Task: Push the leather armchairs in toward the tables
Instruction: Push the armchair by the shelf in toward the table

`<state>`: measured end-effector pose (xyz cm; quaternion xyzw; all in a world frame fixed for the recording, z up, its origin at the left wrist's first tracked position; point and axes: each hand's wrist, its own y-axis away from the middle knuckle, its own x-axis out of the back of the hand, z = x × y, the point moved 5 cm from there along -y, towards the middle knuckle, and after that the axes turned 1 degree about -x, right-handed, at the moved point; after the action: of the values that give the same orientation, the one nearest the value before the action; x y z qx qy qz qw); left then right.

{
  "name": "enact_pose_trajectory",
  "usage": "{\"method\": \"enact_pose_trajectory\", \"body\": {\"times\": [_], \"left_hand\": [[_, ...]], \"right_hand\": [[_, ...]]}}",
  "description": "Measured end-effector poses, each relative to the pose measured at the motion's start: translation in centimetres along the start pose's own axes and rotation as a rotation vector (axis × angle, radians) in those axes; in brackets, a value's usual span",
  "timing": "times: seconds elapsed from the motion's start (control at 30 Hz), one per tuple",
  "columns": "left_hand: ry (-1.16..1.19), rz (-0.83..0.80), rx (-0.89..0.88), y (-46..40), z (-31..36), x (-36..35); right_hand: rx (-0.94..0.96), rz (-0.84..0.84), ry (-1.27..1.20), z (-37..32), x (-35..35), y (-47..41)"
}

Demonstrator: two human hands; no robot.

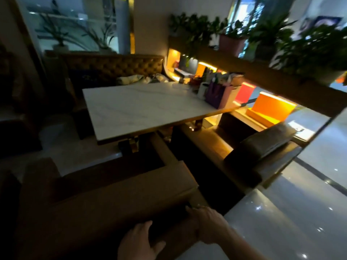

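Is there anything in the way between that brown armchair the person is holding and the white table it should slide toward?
Nothing visible blocks it. Both hands, left hand and right hand, already rest on the armchair back, and its front already reaches the table base. The space beneath is dark.
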<state>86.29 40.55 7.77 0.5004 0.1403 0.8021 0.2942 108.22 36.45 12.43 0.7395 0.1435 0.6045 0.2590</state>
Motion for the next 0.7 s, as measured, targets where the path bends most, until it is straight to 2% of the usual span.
{"method": "enact_pose_trajectory", "body": {"times": [0.1, 0.3, 0.43, 0.7], "left_hand": [[-0.016, 0.037, -0.128, -0.7, 5.3, 1.1], [-0.063, 0.073, -0.270, -1.2, 16.0, 1.2], [-0.130, 0.122, -0.299, -1.0, 23.1, -0.9], [-0.194, 0.140, -0.334, -1.1, 38.1, -8.0]], "right_hand": [[-0.013, 0.131, -0.063, 2.7, 3.2, 1.9], [-0.082, 0.275, -0.101, 11.1, 6.0, 4.4], [-0.128, 0.272, -0.142, 18.8, 6.7, 6.4], [-0.169, 0.414, -0.169, 35.7, 8.0, 10.8]]}}
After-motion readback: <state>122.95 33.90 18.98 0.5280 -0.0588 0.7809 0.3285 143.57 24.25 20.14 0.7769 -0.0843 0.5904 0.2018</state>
